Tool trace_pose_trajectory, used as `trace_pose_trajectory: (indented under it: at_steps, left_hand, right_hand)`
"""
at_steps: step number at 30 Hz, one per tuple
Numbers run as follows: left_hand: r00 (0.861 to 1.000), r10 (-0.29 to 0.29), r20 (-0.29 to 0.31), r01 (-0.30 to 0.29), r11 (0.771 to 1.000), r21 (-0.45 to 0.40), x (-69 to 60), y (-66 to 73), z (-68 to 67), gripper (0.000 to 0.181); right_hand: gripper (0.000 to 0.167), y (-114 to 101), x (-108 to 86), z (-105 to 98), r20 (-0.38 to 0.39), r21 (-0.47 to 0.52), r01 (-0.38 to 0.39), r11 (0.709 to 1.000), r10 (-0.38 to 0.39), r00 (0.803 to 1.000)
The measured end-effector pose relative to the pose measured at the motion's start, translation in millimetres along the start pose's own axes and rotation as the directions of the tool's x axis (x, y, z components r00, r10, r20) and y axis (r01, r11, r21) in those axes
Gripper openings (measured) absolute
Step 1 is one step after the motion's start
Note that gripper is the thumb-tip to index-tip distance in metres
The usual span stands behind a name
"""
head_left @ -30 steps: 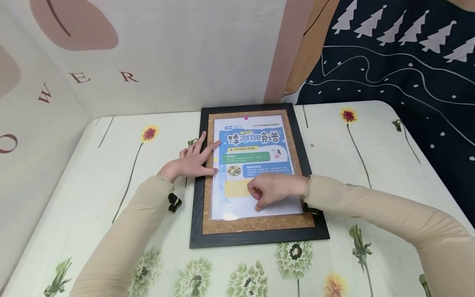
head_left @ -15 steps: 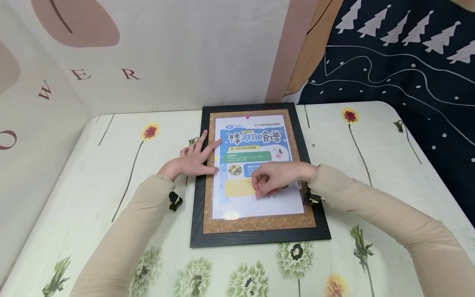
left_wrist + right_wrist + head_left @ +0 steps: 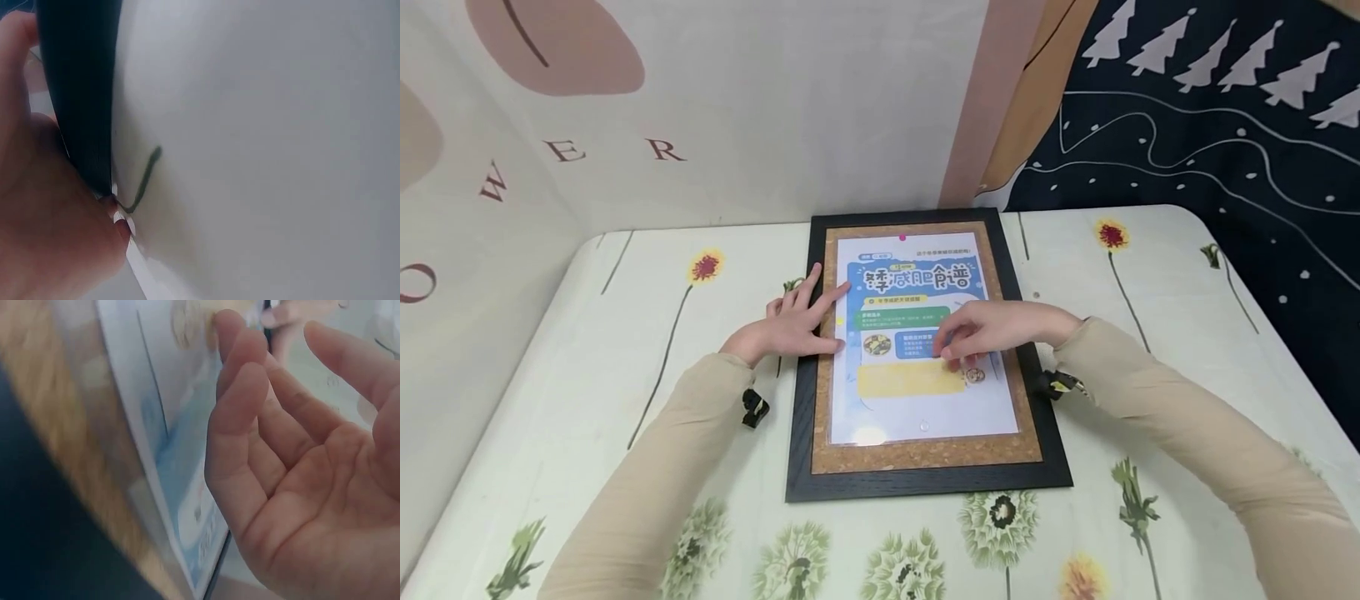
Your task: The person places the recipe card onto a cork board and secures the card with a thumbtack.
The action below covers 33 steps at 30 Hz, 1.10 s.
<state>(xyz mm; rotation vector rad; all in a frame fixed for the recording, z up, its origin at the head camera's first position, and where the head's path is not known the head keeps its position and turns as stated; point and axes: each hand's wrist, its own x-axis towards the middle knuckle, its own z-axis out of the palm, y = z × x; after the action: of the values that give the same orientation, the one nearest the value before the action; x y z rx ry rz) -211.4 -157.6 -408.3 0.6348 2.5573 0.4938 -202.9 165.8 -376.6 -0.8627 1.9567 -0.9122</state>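
Note:
A blue-and-white printed poster point(image 3: 887, 417) lies on a cork board point(image 3: 925, 458) inside a black frame point(image 3: 799, 442). My left hand point(image 3: 786, 329) rests across the frame's left side, fingers spread, with thumb and index fingertips touching the poster's edge. In the left wrist view, part of that hand point(image 3: 56, 219) shows against the dark frame edge. My right hand point(image 3: 996, 327) hovers over the poster's right half, fingers loosely curled. Its palm point(image 3: 312, 506) shows nothing held in the right wrist view. A pink pin point(image 3: 902, 238), a yellow pin point(image 3: 839, 322) and a pale round pin head point(image 3: 924, 426) sit along the poster's edges.
The board lies on a flower-printed tablecloth point(image 3: 715, 467). Behind it rises a pale wall cloth point(image 3: 775, 125), with a dark tree-patterned cloth point(image 3: 1187, 142) at the right. Black wrist cameras sit at both cuffs.
My right hand has risen from the poster's bottom edge and moved up and to the right, uncovering the pale round pin head. The left hand has stayed put.

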Motion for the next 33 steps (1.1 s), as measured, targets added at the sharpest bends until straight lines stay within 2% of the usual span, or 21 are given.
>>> trace_pose_trajectory:
  at_steps: [9, 20, 28, 33]
  left_hand:
    - [1.000, 0.009, -0.017, -0.009, 1.000, -0.007, -1.1, -1.5, 1.3, 0.092]
    - [1.000, -0.002, -0.015, 0.002, 1.000, 0.029, 0.6, 2.6, -2.0, 0.093]
    - [1.000, 0.005, -0.025, -0.004, 0.999, 0.033, -0.5, 3.0, -3.1, 0.093]
    - [0.999, 0.022, -0.034, -0.020, 0.999, 0.044, -3.2, -0.5, -2.9, 0.091]
  right_hand:
    - [0.031, 13.3, -27.7, -23.1, -0.120, 0.005, -0.030, 1.000, 0.030, 0.992]
    - [0.033, 33.4, -56.6, -41.6, -0.266, 0.033, -0.101, 0.994, 0.106, 0.958]
    - [0.036, 44.7, -73.4, -48.2, -0.403, 0.096, -0.147, 0.985, 0.173, 0.899]
    - [0.037, 52.9, -78.6, -49.9, -0.457, 0.133, -0.178, 0.975, 0.219, 0.862]
